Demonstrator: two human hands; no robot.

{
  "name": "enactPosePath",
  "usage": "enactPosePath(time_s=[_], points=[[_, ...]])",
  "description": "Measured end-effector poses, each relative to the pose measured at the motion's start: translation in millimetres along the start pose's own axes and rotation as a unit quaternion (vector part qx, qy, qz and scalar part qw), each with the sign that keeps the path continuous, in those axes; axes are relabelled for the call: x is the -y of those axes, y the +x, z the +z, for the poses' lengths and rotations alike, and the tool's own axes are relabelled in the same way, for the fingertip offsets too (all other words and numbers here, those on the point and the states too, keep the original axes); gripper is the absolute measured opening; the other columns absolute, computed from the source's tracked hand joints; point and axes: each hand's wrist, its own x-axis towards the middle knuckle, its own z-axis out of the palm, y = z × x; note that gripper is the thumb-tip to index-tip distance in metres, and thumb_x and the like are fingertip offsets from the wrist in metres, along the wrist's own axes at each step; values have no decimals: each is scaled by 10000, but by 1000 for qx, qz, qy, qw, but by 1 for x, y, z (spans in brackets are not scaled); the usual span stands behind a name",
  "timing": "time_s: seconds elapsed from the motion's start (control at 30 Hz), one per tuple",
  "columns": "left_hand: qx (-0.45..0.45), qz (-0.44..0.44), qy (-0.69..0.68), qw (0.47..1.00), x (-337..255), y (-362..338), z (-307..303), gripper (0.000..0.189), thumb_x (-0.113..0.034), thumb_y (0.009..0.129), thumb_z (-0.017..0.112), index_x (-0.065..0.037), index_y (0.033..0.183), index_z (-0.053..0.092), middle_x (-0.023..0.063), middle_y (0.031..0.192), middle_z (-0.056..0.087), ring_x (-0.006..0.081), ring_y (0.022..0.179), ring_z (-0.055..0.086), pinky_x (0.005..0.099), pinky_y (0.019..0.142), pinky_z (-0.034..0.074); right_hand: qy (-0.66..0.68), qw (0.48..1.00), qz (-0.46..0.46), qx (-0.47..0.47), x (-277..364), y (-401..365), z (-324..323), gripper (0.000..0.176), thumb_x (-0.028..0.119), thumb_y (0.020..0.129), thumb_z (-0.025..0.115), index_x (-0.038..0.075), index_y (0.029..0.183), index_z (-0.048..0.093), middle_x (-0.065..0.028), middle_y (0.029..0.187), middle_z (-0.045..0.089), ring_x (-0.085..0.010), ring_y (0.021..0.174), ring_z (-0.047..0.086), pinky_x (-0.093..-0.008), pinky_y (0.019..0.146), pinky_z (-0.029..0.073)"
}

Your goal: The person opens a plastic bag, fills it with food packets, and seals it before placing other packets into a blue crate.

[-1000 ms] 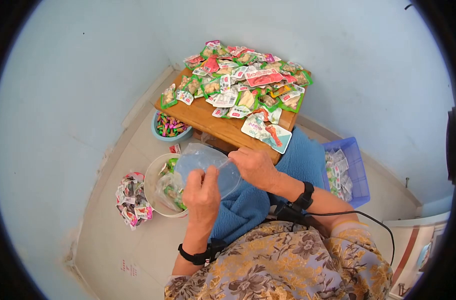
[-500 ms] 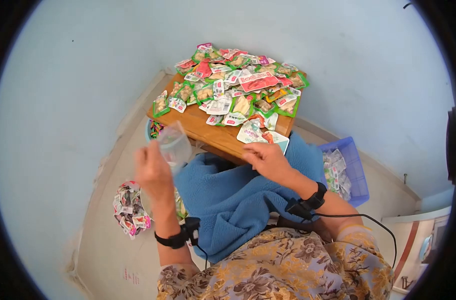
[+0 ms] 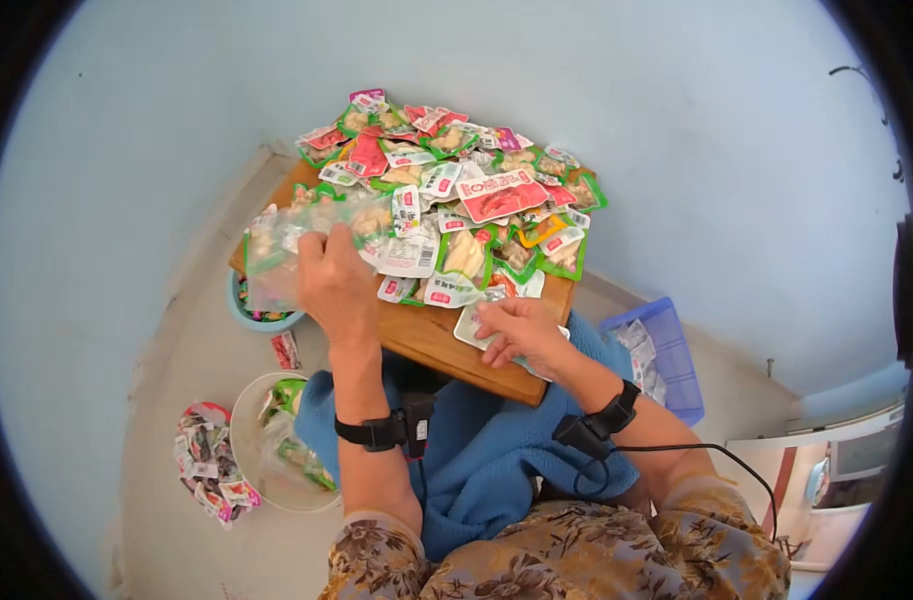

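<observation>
My left hand (image 3: 339, 285) pinches a clear plastic bag (image 3: 277, 262), which hangs over the left side of the wooden table (image 3: 427, 335) and covers some snack packets there. At the table's front edge, my right hand (image 3: 525, 335) has its fingers bent onto a white snack packet (image 3: 469, 327), most of which the hand hides. Behind both hands spreads a heap of small sealed snack packets (image 3: 465, 255), green-edged, white and red. A larger red and white packet (image 3: 502, 197) lies on top of the heap.
A blue blanket (image 3: 477, 470) covers my lap. On the floor stand a blue basin (image 3: 239, 312), a white tub (image 3: 249, 470) with packets, a pile of packets (image 3: 212, 460) and a purple basket (image 3: 682, 365). One red packet (image 3: 286, 350) lies loose.
My left hand has moved up and forward with the clear bag, which now spreads over the packets. My right hand stays by the white packet, its fingers now further over it. The view has shifted.
</observation>
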Motion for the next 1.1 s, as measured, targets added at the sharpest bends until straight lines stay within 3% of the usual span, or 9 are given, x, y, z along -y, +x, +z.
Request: enactPosePath(time_s=[0.1, 0.27, 0.5, 0.7, 0.8, 0.87, 1.0, 1.07, 1.1], points=[[12, -21, -50, 998, 1, -16, 19, 79, -40, 787, 667, -91, 843, 643, 60, 788, 536, 264, 681, 588, 391, 544, 457, 7, 1000, 17, -12, 6, 15, 15, 484, 402, 912, 670, -71, 974, 594, -153, 884, 616, -209, 595, 669, -284, 463, 529], [14, -51, -121, 991, -1, -21, 20, 81, -56, 841, 678, -87, 914, 690, 75, 822, 571, 263, 695, 593, 380, 558, 462, 55, 995, -14, -87, 5, 30, 28, 245, 203, 908, 659, -28, 879, 582, -137, 787, 638, -202, 586, 669, -277, 463, 546], [61, -137, -202, 968, 4, -23, 19, 113, -36, 834, 686, -60, 944, 696, 94, 834, 579, 272, 728, 604, 376, 621, 490, 37, 989, -51, -134, 10, 14, 10, 180, 129, 901, 613, -50, 926, 608, -146, 792, 673, -193, 545, 663, -280, 452, 546], [65, -127, -215, 966, 7, -25, 21, 126, -21, 824, 688, -49, 946, 699, 107, 835, 581, 283, 734, 600, 379, 635, 485, -142, 987, 45, -54, 18, -13, -7, 229, 169, 889, 621, -40, 801, 651, -105, 715, 667, -146, 577, 674, -251, 451, 520], [81, -140, -222, 962, 7, -26, 23, 124, -19, 820, 690, -39, 942, 702, 111, 830, 581, 285, 729, 597, 375, 634, 481, -255, 963, 49, -68, 17, -16, -10, 282, 209, 865, 672, -46, 746, 647, -117, 665, 653, -176, 525, 647, -294, 458, 502], [81, -143, -244, 956, 6, -27, 23, 126, -12, 816, 691, -29, 940, 703, 112, 821, 583, 283, 723, 594, 372, 631, 478, -412, 894, -85, -157, 18, -13, -11, 286, 233, 825, 717, -37, 760, 649, -131, 652, 637, -235, 511, 619, -360, 504, 498], [83, -140, -247, 955, 6, -26, 24, 126, -6, 814, 691, -23, 938, 704, 115, 814, 586, 283, 719, 594, 373, 631, 477, -393, 890, -165, -160, 30, 5, -15, 276, 216, 836, 734, -38, 873, 636, -82, 683, 642, -134, 554, 619, -284, 456, 442], [74, -143, -258, 953, 8, -27, 24, 125, -3, 817, 689, -17, 941, 702, 115, 818, 593, 277, 719, 597, 366, 628, 477, -478, 800, -326, -157, 42, 16, -12, 318, 190, 770, 774, -12, 981, 648, -111, 866, 665, -181, 729, 627, -331, 606, 491], [74, -143, -258, 953, 8, -26, 24, 125, -3, 817, 689, -17, 941, 702, 115, 818, 593, 277, 719, 597, 366, 628, 477, -478, 801, -326, -157, 43, 22, -14, 318, 190, 770, 774, -12, 981, 648, -111, 866, 665, -181, 729, 627, -331, 606, 491]])
